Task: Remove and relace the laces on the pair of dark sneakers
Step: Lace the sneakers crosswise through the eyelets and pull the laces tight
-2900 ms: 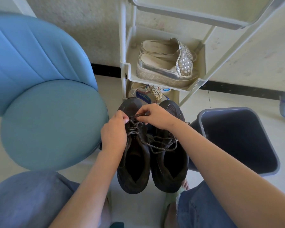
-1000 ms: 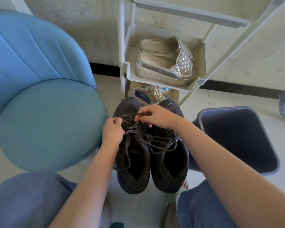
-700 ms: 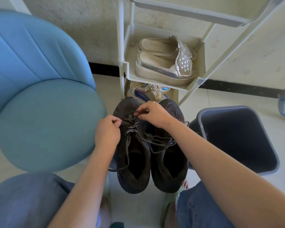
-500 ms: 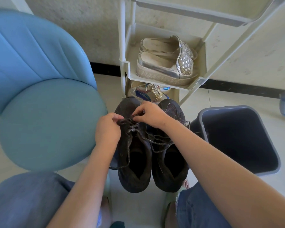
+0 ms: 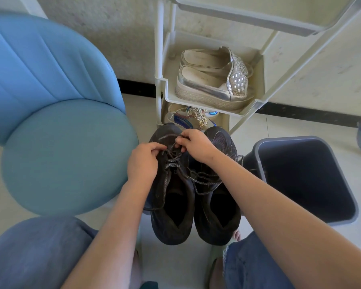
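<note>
The lace (image 5: 172, 163) is crossing the lowest eyelets of the left sneaker (image 5: 167, 230), which is lying beside and touching the right sneaker (image 5: 217, 232). Both long axes are running from heels at 6 o'clock to toes at 12 o'clock. The working stretch of lace is sitting near the toe end, between the two hands. The left hand (image 5: 143, 163) is closing in from 9 o'clock with fingers curled, apparently pinching one strand. The right hand (image 5: 196, 144) is reaching across from 3 o'clock and pinching the strand at its fingertips. Both are equally near, so the coming pull is likely running toward 12 o'clock, along the shoe. The pair is resting on a pale tiled floor (image 5: 258, 130). A blue chair (image 5: 67, 155) is standing at 9 o'clock, a dark bin (image 5: 288, 138) at 3 o'clock, and a shoe rack (image 5: 208, 103) holding silver shoes (image 5: 210, 88) at 12 o'clock.
</note>
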